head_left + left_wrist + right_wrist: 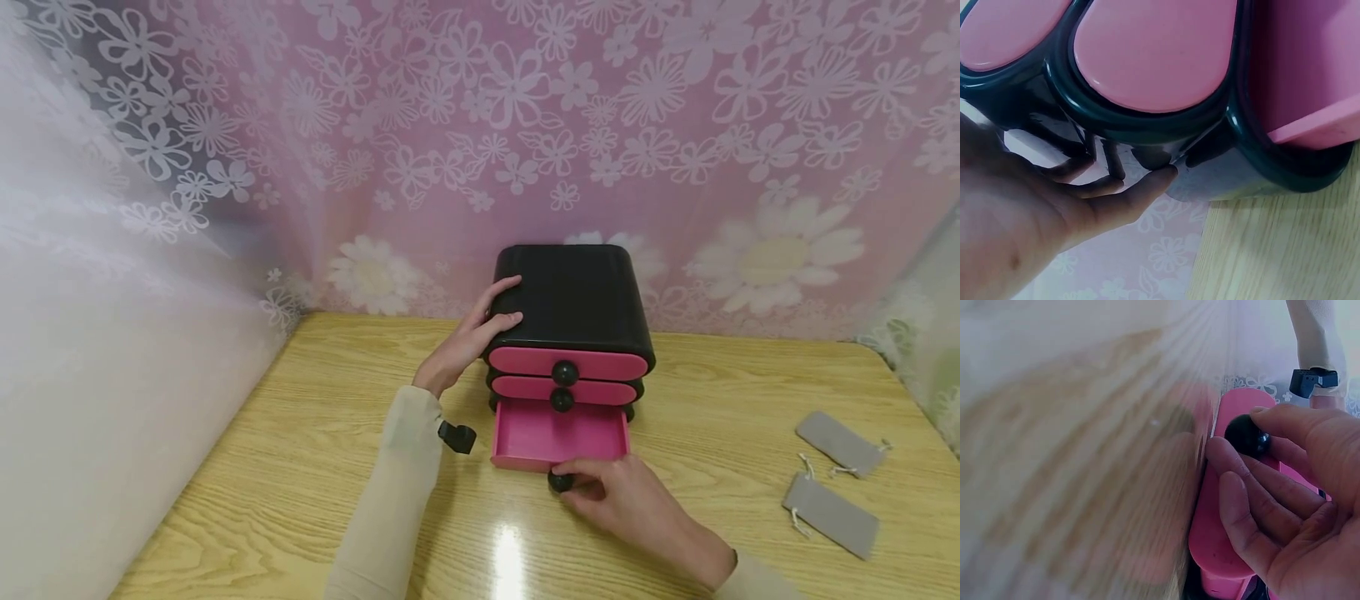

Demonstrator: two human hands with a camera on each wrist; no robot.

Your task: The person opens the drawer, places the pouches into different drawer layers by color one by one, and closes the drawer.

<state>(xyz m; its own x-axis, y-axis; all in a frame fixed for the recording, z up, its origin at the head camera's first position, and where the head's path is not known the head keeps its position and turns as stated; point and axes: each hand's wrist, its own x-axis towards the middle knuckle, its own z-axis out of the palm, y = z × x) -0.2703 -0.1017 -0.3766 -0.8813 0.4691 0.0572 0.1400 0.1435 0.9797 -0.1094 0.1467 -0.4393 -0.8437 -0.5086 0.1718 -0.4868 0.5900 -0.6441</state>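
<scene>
A small black drawer cabinet [573, 292] with pink drawer fronts stands on the table. Its bottom drawer [562, 429] is pulled out, and the pink inside that shows holds nothing. My right hand [626, 504] pinches the round black knob [560, 481] of that drawer; the right wrist view shows the same knob [1247, 435] between thumb and fingers. On the cabinet's left side rests my left hand [472, 337], with fingertips over the top edge. In the left wrist view its fingers [1129, 197] touch the glossy black side wall. The upper two drawers are closed.
Two grey drawstring pouches lie on the right of the table, one farther back [840, 443] and one nearer [831, 515]. A flowered curtain [525, 150] hangs behind the wooden table [300, 483], and whitish sheeting [112, 333] borders the left.
</scene>
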